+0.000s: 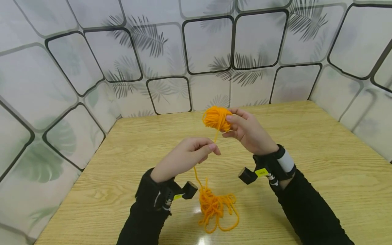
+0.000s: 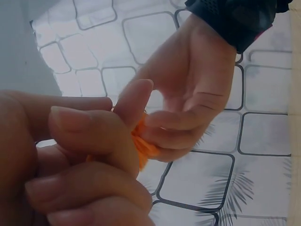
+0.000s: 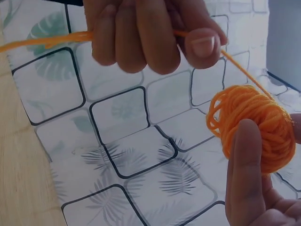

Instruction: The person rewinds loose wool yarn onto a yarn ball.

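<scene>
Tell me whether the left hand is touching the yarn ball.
Apart: the head view shows tabletop between the left hand and the yarn ball, with only a strand bridging the gap.

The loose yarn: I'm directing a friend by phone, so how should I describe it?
On the wooden table, look between the two black sleeves. The loose yarn there is an orange, tangled heap. Unlike the orange ball in the right hand, it lies unwound on the table.
</scene>
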`<state>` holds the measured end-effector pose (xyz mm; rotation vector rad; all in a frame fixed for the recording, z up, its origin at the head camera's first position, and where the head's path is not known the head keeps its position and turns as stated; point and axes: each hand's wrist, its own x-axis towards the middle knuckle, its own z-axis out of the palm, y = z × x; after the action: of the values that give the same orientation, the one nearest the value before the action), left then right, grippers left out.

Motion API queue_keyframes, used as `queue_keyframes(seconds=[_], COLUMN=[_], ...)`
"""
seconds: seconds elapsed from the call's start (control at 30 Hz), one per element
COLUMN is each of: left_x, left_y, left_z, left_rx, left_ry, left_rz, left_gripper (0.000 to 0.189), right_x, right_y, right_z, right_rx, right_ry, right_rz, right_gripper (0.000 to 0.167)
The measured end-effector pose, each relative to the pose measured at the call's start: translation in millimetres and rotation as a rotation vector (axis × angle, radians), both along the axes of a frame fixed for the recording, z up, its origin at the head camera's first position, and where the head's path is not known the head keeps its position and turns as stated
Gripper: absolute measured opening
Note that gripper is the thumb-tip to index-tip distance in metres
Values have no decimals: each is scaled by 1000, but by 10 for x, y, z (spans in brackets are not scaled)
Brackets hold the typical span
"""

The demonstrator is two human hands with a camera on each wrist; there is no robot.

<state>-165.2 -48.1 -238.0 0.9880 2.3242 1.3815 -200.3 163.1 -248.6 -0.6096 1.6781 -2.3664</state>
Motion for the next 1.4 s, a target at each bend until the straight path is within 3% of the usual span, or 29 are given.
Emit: queue_keyframes(seconds=[0.33, 0.57, 0.83, 0.97, 1.27, 1.4], left_x=[-69, -107, -127, -137, -189, -194], left_y=[7, 1, -39, -63, -153, -197], left_z=[-46, -55, -50, -47, -32, -9], left_rx=[-33, -33, -37, -29, 1, 55], left_ry=[-15, -19, -55, -66, -97, -120], left_rz=[13, -2, 36, 56, 106, 117], left_gripper=[24, 26, 26, 25, 27, 28], right_x=[40, 38, -3, -1, -23, -36], right_y=[8, 47, 57, 78, 122, 122], right_z=[14, -9, -22, -14, 11, 11], right_rx=[-66, -136, -139, -82, 72, 113], right_ry=[23, 74, 168, 179, 195, 212], right_rz=[140, 340, 534, 564, 530, 548], right_gripper=[23, 24, 20, 23, 20, 18])
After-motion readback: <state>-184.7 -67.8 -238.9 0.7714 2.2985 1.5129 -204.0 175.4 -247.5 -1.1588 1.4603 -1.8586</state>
